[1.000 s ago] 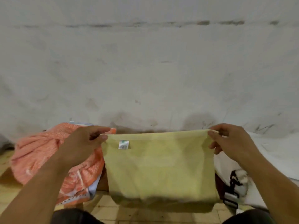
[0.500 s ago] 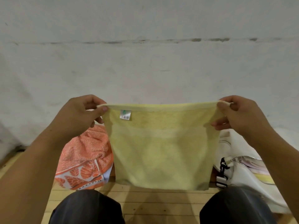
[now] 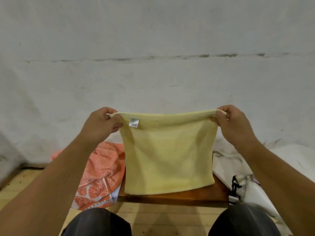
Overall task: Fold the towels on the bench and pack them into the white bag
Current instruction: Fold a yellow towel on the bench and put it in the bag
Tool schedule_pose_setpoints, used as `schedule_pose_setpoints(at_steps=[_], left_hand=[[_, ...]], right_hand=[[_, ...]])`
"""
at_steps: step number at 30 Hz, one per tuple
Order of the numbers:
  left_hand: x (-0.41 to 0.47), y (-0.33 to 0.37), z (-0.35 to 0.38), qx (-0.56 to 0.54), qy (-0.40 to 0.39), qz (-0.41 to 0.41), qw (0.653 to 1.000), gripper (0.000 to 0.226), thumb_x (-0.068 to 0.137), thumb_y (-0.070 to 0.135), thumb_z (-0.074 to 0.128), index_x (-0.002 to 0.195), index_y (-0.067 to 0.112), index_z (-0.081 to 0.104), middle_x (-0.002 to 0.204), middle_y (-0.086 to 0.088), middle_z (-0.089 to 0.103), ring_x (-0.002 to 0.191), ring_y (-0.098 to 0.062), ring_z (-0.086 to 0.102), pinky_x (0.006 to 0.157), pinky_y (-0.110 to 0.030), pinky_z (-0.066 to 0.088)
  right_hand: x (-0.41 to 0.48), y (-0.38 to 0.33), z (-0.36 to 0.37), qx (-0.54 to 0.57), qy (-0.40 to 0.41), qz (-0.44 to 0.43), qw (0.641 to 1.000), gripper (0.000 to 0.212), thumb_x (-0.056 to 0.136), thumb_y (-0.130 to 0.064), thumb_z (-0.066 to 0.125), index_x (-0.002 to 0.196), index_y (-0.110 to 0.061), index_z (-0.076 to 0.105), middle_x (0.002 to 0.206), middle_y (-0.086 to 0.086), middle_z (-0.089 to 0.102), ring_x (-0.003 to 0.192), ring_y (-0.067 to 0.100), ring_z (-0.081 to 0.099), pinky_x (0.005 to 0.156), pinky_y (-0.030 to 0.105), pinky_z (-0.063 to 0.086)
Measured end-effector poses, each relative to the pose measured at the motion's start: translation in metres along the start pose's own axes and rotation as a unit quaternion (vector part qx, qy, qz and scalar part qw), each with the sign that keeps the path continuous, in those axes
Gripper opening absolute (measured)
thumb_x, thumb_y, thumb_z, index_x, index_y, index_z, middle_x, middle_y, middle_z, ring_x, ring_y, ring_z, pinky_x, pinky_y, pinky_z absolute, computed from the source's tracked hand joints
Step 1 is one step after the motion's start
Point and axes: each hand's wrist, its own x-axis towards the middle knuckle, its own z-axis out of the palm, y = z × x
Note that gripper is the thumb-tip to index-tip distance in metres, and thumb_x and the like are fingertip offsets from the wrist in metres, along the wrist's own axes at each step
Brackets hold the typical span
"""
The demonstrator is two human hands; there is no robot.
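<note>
So that the yellow towel [image 3: 167,155] hangs flat for folding, left hand [image 3: 100,124] and right hand [image 3: 233,124] each pinch a top corner above the desk [image 3: 172,196].

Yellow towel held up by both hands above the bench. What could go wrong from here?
1. The left hand and right hand pinch only the top corners of the yellow towel; if one slips, it would likely hang crooked and spoil the fold.
2. Little bare bench shows between the orange towel and the white bag, so laying it flat may overlap either.
</note>
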Motion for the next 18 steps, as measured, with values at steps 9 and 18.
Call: schedule_pose_setpoints(at_steps=[9,18], left_hand=[[0.000,0.045,-0.017,-0.004,0.097,0.170,0.981,0.005,0.089,0.038,0.060,0.091,0.037,0.065,0.091,0.004,0.075,0.101,-0.021,0.072,0.099,-0.052,0.053],[-0.112,-0.065,-0.005,0.239,-0.025,0.091,0.966,0.008,0.100,0.037,0.056,0.096,0.030,0.058,0.080,0.006,0.066,0.065,-0.007,0.058,0.060,-0.030,0.044]], right_hand=[[0.001,-0.046,-0.024,0.053,0.100,-0.143,0.983,0.011,0.107,-0.026,0.047,0.113,-0.022,0.055,0.129,-0.022,0.062,0.092,-0.018,0.058,0.076,0.001,0.043],[-0.116,0.063,-0.023,-0.115,-0.081,-0.017,0.990,0.009,0.105,-0.031,0.048,0.104,-0.034,0.056,0.092,-0.025,0.063,0.071,0.009,0.058,0.057,0.020,0.040]])
